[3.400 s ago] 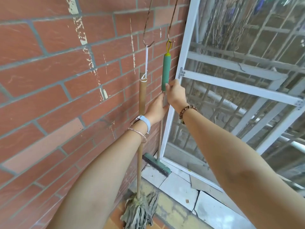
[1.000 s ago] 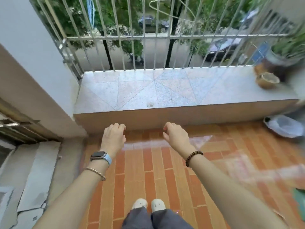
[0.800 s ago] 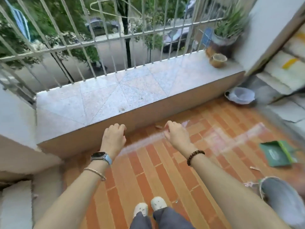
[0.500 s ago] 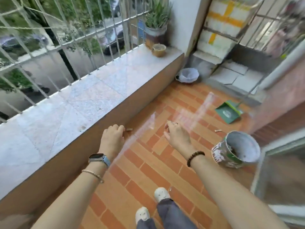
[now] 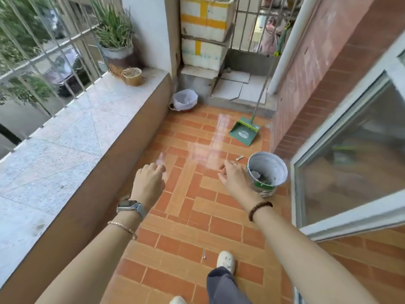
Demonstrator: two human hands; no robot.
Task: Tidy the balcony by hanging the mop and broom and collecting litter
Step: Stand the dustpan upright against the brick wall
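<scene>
Both of my hands hover over the orange brick floor, holding nothing. My left hand (image 5: 149,183) has loosely curled fingers; my right hand (image 5: 233,177) is spread just left of a white paint bucket (image 5: 267,172) with scraps inside. A small litter piece (image 5: 239,158) lies on the floor beyond the right hand, and another small scrap (image 5: 204,254) lies near my shoe. A green dustpan (image 5: 245,133) with a long handle leans by the brick wall. The mop and broom are out of view.
A marble ledge (image 5: 65,139) with railing runs along the left, carrying a potted plant (image 5: 117,49) and a small basket (image 5: 132,76). A bin lined with a white bag (image 5: 184,99) stands at the far end near stacked foam boxes (image 5: 206,31). A window frame (image 5: 341,150) is at right.
My view swung from the brick wall with the hung mop and broom around to the balcony floor. Both hands let go of the handles and now hover empty; the bucket is closer.
</scene>
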